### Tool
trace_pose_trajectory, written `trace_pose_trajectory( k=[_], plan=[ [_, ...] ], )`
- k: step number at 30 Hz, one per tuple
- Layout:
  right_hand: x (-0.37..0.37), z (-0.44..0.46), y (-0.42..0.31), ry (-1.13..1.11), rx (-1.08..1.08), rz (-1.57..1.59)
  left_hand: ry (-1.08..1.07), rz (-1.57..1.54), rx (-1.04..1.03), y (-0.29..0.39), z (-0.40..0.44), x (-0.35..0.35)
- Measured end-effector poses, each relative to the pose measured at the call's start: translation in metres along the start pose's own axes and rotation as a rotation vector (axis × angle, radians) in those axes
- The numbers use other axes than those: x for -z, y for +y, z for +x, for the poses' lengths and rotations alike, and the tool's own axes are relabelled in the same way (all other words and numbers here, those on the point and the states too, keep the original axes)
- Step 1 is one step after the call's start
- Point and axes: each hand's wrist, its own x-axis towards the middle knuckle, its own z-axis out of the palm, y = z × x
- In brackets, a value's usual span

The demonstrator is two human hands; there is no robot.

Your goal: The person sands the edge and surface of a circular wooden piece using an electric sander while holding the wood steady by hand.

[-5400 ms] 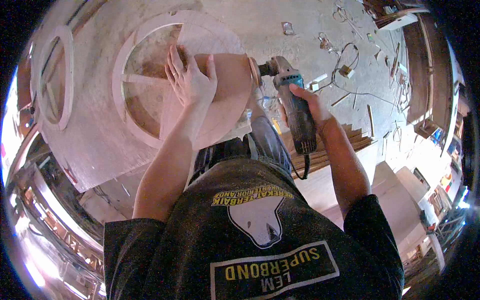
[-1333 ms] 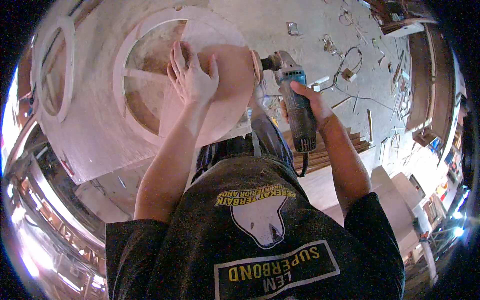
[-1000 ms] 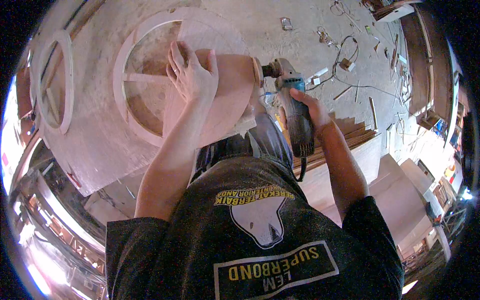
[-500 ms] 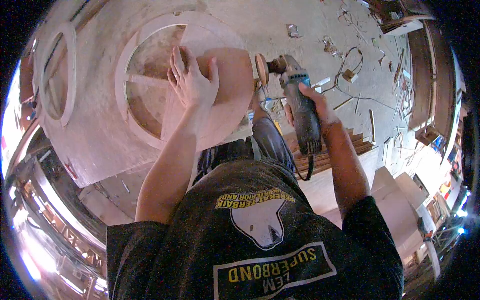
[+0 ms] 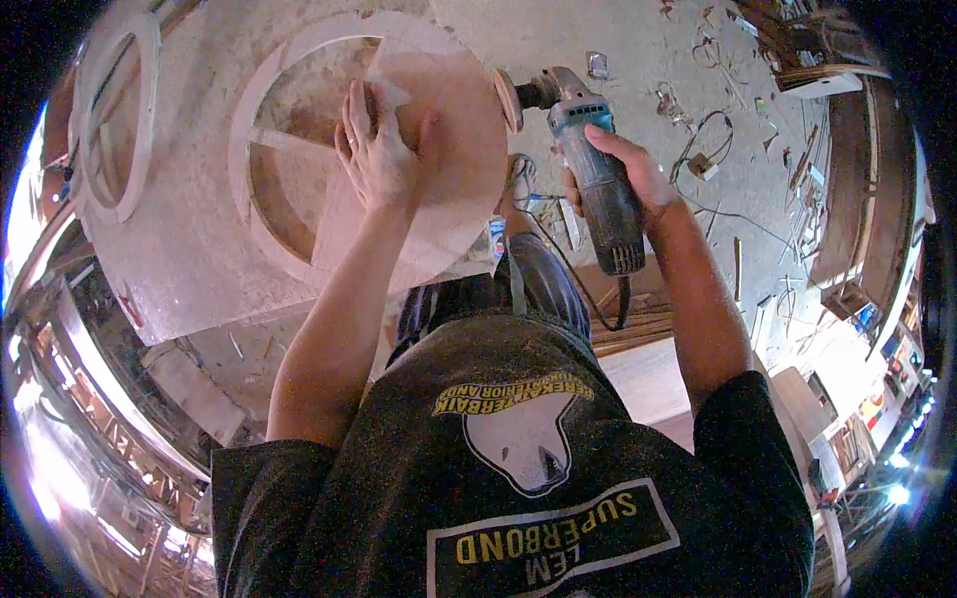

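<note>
My right hand [image 5: 630, 177] is wrapped round the body of an angle grinder [image 5: 603, 189] with a blue-green collar. The grinder's round sanding disc [image 5: 506, 101] stands on edge at the right rim of a curved wooden panel [image 5: 454, 174]; whether it touches the rim I cannot tell. My left hand [image 5: 381, 159] lies flat on the panel with its fingers stretched out and holds nothing. Around the panel's left side runs a round wooden ring [image 5: 239, 164] with a crossbar [image 5: 291, 142]. The panel covers part of that ring.
An oval wooden frame [image 5: 142, 130] lies at the far left of the worktable [image 5: 189, 289]. On the floor to the right are a cable [image 5: 733, 211], offcuts and litter. Stacked thin boards [image 5: 638, 324] lie by my right leg. The grinder's cord [image 5: 625, 304] hangs below it.
The grinder has moved up and slightly left, bringing its disc closer to the panel's upper right rim. My left hand has stayed on the panel, while the view has shifted a little.
</note>
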Motion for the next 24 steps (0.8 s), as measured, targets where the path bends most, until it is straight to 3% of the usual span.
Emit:
trace_pose_trajectory(
  k=[4,7,13,24],
  plan=[
    [-0.001,-0.003,0.011,0.0,-0.026,0.011,-0.009,0.002,0.006,0.0,0.002,-0.003],
    [-0.009,-0.01,0.021,0.121,-0.048,0.037,0.021,0.016,-0.023,-0.001,0.005,-0.007],
    [-0.002,-0.012,0.05,0.032,-0.02,0.144,0.008,-0.002,-0.049,0.004,0.01,-0.006],
    [-0.034,-0.038,0.116,0.078,0.086,0.234,0.025,-0.006,-0.064,0.001,-0.001,0.002]
  ],
)
